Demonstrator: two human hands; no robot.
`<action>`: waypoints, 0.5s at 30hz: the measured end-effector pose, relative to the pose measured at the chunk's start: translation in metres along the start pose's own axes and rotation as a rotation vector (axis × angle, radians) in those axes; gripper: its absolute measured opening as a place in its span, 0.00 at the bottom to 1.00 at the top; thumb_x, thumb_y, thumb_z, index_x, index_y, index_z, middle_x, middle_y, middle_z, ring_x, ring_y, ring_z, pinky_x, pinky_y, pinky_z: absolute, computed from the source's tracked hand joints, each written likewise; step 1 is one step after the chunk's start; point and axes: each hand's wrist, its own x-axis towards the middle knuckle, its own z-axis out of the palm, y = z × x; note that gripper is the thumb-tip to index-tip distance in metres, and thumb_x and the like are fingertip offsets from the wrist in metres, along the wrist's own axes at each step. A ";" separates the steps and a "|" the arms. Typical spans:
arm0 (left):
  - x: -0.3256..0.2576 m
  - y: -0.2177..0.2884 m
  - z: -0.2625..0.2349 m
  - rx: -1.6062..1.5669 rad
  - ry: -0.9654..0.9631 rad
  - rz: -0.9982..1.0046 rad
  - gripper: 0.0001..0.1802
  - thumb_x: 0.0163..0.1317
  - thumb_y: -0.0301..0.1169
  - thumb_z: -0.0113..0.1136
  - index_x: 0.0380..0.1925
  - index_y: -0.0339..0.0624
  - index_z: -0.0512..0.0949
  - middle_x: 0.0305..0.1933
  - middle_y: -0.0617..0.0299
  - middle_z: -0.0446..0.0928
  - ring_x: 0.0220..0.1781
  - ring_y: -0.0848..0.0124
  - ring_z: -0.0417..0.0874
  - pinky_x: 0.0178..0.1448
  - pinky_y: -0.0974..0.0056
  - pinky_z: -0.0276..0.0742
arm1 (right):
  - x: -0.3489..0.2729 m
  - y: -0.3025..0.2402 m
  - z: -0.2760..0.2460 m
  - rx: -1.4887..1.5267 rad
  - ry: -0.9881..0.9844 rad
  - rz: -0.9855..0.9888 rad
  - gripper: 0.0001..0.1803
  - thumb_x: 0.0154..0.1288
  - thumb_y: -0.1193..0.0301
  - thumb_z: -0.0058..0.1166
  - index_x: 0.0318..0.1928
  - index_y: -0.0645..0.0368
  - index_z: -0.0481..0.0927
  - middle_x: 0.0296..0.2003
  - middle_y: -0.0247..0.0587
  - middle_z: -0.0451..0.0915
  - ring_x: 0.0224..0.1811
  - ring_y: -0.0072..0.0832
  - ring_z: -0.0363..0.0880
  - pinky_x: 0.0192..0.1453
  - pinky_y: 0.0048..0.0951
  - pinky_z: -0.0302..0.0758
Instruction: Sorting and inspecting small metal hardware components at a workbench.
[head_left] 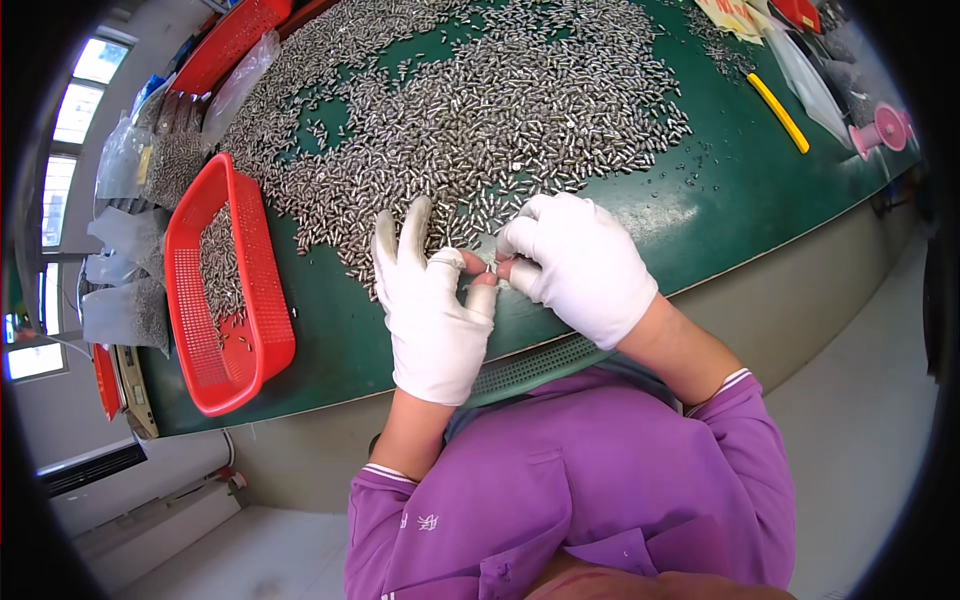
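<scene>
Both my hands wear white gloves with some fingertips bare, and they meet over the near edge of the green table (720, 225). Thumb and index finger of my left hand (435, 325) pinch a small metal pin, while its other fingers stretch out over the pile. My right hand (585, 265) pinches at the same spot from the right, its fingers curled; what lies between its fingertips is mostly hidden. Just beyond them spreads a wide heap of small silvery metal pins (520, 105).
A red plastic basket (270, 310) with some pins in it stands at the left. Bags of small parts (130, 310) line the far left. A yellow stick-like tool (778, 112) and a pink spool (885, 130) lie at the right. A green basket (535, 370) sits below the table edge.
</scene>
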 end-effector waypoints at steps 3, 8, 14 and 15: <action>-0.001 -0.001 0.000 -0.015 -0.009 0.005 0.11 0.51 0.28 0.71 0.33 0.43 0.78 0.73 0.44 0.65 0.75 0.32 0.59 0.76 0.35 0.59 | -0.001 0.003 0.000 0.013 0.018 -0.023 0.07 0.59 0.63 0.65 0.33 0.50 0.84 0.32 0.37 0.79 0.40 0.40 0.80 0.45 0.42 0.78; 0.000 0.000 0.000 -0.009 -0.020 0.002 0.09 0.53 0.28 0.69 0.33 0.43 0.78 0.73 0.43 0.65 0.75 0.32 0.58 0.76 0.34 0.58 | 0.000 0.001 0.000 0.018 0.000 0.013 0.08 0.58 0.62 0.66 0.31 0.51 0.84 0.32 0.39 0.79 0.40 0.41 0.81 0.45 0.43 0.78; 0.001 0.001 -0.001 -0.023 -0.032 -0.010 0.09 0.52 0.27 0.69 0.32 0.43 0.79 0.73 0.44 0.65 0.75 0.32 0.58 0.76 0.35 0.58 | 0.000 -0.001 0.000 0.025 0.009 0.011 0.07 0.57 0.64 0.66 0.32 0.51 0.84 0.32 0.39 0.80 0.40 0.41 0.81 0.44 0.43 0.78; 0.001 0.002 -0.001 -0.023 -0.031 -0.011 0.09 0.52 0.27 0.69 0.32 0.43 0.79 0.73 0.44 0.65 0.75 0.32 0.58 0.76 0.35 0.58 | 0.000 -0.001 0.000 0.026 0.008 0.010 0.07 0.57 0.64 0.66 0.32 0.51 0.84 0.32 0.39 0.80 0.40 0.41 0.81 0.44 0.43 0.78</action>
